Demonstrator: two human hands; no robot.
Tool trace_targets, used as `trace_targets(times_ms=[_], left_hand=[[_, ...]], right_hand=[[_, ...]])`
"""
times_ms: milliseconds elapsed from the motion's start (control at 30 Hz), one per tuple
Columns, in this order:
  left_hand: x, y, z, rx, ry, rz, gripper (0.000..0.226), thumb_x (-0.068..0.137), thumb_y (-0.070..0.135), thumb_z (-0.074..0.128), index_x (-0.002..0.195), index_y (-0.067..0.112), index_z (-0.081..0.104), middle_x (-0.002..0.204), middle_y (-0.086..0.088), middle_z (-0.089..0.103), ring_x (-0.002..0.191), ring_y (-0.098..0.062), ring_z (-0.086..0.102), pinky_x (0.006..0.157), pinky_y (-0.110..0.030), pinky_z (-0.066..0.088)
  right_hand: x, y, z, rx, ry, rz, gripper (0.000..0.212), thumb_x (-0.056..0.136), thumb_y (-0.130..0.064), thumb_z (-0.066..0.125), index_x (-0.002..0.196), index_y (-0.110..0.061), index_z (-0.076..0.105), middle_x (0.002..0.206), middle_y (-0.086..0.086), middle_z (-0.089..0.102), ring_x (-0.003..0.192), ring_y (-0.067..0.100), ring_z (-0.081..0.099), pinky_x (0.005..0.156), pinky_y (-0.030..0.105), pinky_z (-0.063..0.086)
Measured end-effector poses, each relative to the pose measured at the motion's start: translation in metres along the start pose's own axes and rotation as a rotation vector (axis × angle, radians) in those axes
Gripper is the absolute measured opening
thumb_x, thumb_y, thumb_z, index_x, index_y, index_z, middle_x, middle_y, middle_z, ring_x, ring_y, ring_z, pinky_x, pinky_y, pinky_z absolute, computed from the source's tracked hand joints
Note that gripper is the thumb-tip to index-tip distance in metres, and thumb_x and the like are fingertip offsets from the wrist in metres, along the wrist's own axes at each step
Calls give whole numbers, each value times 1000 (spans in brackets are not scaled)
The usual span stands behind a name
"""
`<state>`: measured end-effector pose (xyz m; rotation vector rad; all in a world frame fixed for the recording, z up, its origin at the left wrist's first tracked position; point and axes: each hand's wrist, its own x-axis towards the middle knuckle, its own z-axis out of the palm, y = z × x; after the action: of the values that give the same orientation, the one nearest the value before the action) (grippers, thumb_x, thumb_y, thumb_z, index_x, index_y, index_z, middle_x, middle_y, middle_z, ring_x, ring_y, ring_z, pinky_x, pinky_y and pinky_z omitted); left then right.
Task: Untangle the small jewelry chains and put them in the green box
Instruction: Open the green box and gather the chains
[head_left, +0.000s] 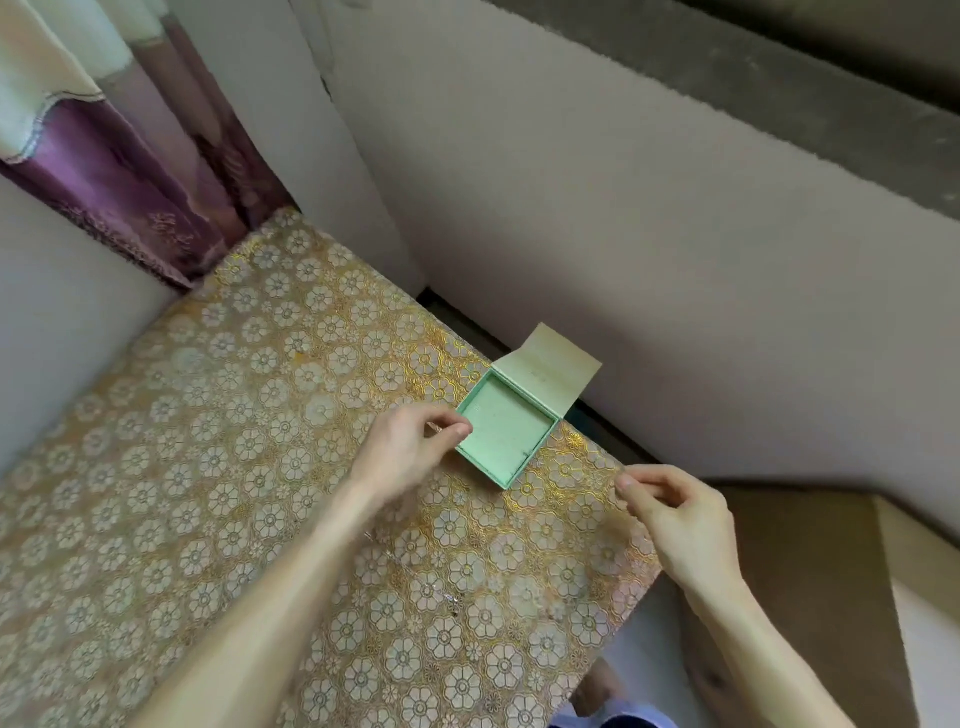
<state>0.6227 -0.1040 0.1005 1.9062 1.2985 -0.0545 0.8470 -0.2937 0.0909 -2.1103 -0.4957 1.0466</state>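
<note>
The green box (503, 470) lies open on the table near its far right edge, its pale lid (550, 366) folded back towards the wall. The box's inside looks bare. My left hand (410, 449) hovers at the box's left corner, its thumb and fingers pinching a thin chain end (434, 427). My right hand (675, 514) is to the right of the box at the table's edge, thumb and forefinger pinched together as on the same fine chain. The chain is too thin to follow between the hands. A small glinting chain (453, 600) lies on the cloth nearer to me.
The table carries a gold floral cloth (208, 467). White walls close it in at the left and the back, with a purple curtain (130, 171) in the far left corner. A brown cardboard surface (810, 571) lies to the right of the table.
</note>
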Motion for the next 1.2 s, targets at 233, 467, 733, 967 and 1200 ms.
trace_targets(times_ms=[233,467,733,967,1200], left_hand=[[40,14,12,-171,-27,5,11,86,39,75,96,36,78,91,29,69,87,21,57,68,0,40],[67,6,19,187,59,106,16,88,43,73,99,32,76,106,6,69,105,-18,61,93,-45,51],[74,8,20,460,215,265,18,97,40,63,105,29,75,109,6,66,92,-21,67,68,-33,53],[77,10,14,489,314,359,14,93,36,68,99,26,76,100,7,66,76,-24,68,60,-29,44],[79,4,7,436,363,361,14,94,37,68,100,27,76,99,10,67,73,-18,67,56,-24,41]], right_hand=[[20,15,-4,138,114,49,4,86,-23,76,83,-26,77,76,-6,75,77,15,71,87,41,56],[17,14,9,118,71,27,5,86,-22,76,84,-26,76,70,0,72,67,17,64,74,35,54],[21,-14,37,65,37,-22,6,85,-25,78,86,-26,72,62,-12,67,60,4,58,65,11,46],[37,-38,67,-50,-21,-8,5,89,-34,69,86,-30,70,65,-16,70,76,4,69,76,25,51],[43,-34,92,-247,104,-24,11,91,-41,66,91,-32,72,99,-11,60,87,6,53,70,25,33]])
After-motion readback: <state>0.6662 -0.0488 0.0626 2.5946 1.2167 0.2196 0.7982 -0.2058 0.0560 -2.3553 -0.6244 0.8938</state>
